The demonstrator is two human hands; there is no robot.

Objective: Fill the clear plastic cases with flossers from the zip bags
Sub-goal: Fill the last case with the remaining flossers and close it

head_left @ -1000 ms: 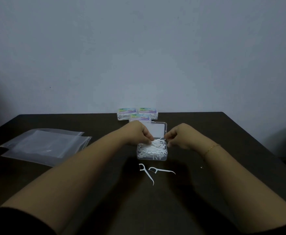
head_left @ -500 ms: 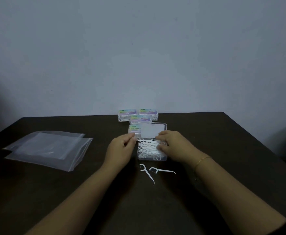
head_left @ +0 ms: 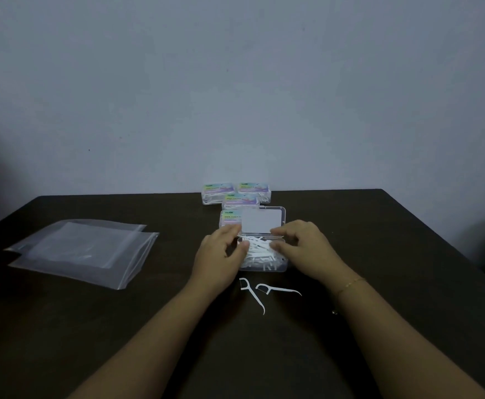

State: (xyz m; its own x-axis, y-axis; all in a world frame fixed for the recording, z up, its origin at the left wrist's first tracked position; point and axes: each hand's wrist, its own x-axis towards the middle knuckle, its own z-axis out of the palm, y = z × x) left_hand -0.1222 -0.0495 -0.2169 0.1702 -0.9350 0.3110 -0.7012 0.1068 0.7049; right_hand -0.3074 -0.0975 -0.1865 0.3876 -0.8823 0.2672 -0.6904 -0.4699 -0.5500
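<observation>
Light: dim, bluish, even; source cannot tell | Shadows: dark patches at both side edges of the wall (head_left: 235, 82) | Glare: pale sheen on the zip bags (head_left: 83, 249) below the wall | Focus: soft, grainy throughout | Distortion: wide-angle bowing toward the edges

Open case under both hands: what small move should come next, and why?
Probably pick up the two loose flossers with the right hand and add them. The case looks full, its lid is up, and both lie on the table just in front of it. The left hand rests at its edge.
</observation>
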